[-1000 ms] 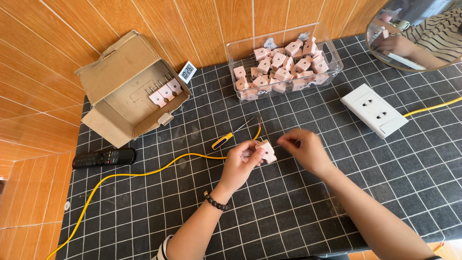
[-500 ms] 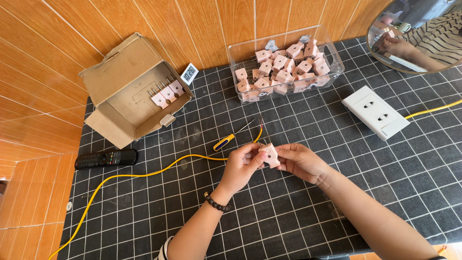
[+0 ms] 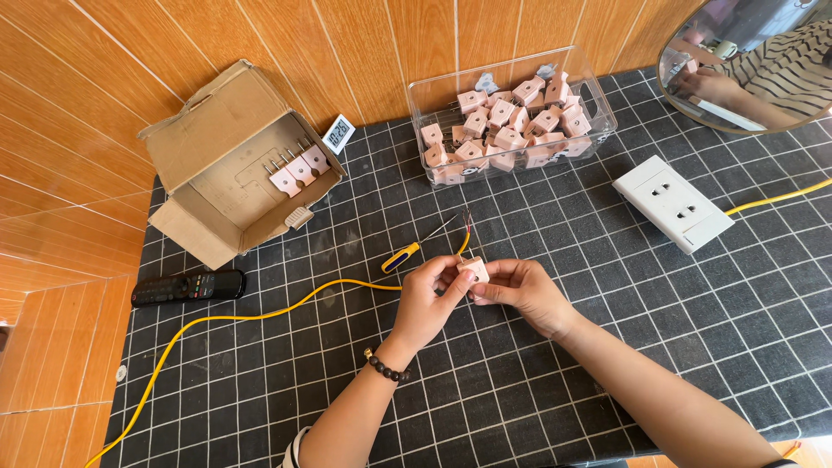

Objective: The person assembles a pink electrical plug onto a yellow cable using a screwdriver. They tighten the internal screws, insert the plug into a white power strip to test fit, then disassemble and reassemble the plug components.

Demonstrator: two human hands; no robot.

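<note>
Both hands, the left hand [image 3: 431, 299] and right hand [image 3: 520, 290], are pinched together on a small pink rigid-plastic plug block [image 3: 474, 269] just above the black gridded tabletop [image 3: 607, 347]; it looks light, hard, best gripped by its flat sides.

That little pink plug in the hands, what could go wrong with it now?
The pink plug is pinched only by fingertips of the left hand and right hand, so it might slip and drop onto the black grid mat. The yellow wire trails off the mat's edge; a snag could tug it out of the plug. The screwdriver lies close to the left hand and could get knocked and roll.
</note>
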